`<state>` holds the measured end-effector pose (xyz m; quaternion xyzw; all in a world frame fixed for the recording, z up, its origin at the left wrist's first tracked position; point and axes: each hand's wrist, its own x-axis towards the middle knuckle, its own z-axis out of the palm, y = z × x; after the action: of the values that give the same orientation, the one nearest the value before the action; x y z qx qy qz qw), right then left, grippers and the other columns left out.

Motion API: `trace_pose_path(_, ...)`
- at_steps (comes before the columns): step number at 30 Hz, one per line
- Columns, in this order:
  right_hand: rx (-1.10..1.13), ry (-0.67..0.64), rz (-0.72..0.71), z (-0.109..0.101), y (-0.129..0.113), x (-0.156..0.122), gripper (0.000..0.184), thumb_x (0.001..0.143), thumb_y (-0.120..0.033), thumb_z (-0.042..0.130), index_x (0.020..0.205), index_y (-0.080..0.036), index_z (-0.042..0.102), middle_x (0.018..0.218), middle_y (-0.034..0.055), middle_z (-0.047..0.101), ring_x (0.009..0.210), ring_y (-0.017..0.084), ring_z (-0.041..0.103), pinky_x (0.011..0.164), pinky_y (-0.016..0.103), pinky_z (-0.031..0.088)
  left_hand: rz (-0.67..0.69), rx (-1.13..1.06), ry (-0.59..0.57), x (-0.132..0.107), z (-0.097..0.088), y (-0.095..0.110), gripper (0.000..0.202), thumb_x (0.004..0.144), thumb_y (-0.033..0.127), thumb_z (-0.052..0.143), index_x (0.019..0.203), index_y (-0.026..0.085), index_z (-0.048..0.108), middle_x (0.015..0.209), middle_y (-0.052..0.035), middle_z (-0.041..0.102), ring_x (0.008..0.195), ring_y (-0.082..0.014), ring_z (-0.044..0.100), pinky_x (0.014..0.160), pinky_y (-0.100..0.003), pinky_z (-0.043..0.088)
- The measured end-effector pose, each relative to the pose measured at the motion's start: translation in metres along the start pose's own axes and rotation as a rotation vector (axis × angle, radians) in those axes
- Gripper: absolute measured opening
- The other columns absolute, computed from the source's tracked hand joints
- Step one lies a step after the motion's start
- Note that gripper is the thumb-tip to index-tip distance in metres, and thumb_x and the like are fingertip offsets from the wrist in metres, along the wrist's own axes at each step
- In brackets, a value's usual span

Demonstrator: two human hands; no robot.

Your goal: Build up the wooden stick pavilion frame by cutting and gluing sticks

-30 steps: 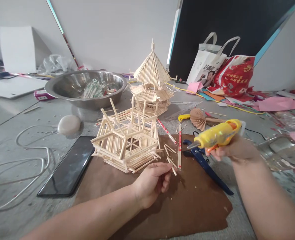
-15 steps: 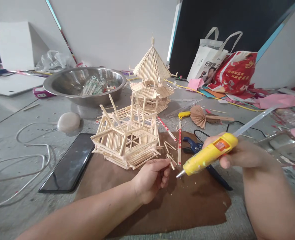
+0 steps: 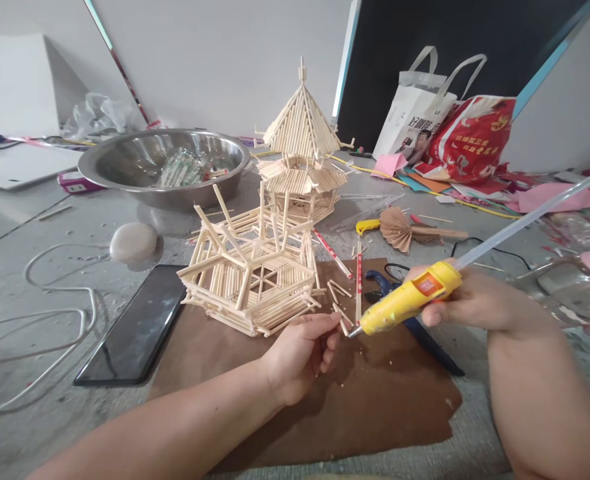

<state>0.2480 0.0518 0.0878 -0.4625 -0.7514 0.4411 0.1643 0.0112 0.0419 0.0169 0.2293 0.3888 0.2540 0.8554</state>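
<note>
My left hand (image 3: 301, 352) pinches a short wooden stick (image 3: 342, 324) over the brown mat (image 3: 375, 407). My right hand (image 3: 469, 300) grips a yellow glue gun (image 3: 407, 305) with a clear glue stick (image 3: 529, 220) jutting from its back; the nozzle touches the small stick's end. Just left of my left hand stands an unfinished hexagonal stick frame (image 3: 249, 277). Behind it rises a finished stick pagoda (image 3: 302, 160). Loose sticks (image 3: 359, 287) lie between the frame and the gun.
A black phone (image 3: 135, 330) lies left of the mat, with a white cable (image 3: 49, 320) and a pale round lump (image 3: 127, 241) beyond. A steel bowl (image 3: 119, 170) sits at the back left. Blue pliers (image 3: 425, 340) lie under the gun. Bags (image 3: 455, 140) and coloured paper crowd the back right.
My right hand has swung the glue gun down and left, until its nozzle meets the stick held by my left hand. My left hand has hardly moved.
</note>
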Motion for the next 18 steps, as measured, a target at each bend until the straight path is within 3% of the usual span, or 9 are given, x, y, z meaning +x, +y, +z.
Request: trace_pose_path(18,0.027,0.013,0.036,0.0029,0.0012,0.0038,0.016,0.066,-0.030,0.064,0.080,-0.023,0.063,0.070,-0.0041,0.058,0.064,0.012,0.049,0.056,0.020,0.036,-0.003,0.009,0.001,0.0006,-0.0001,-0.0005,0.024,0.073,0.028,0.054,0.054,0.015,0.045,0.046,0.0038,0.040,0.036,-0.0056,0.032,0.039,-0.022,0.015)
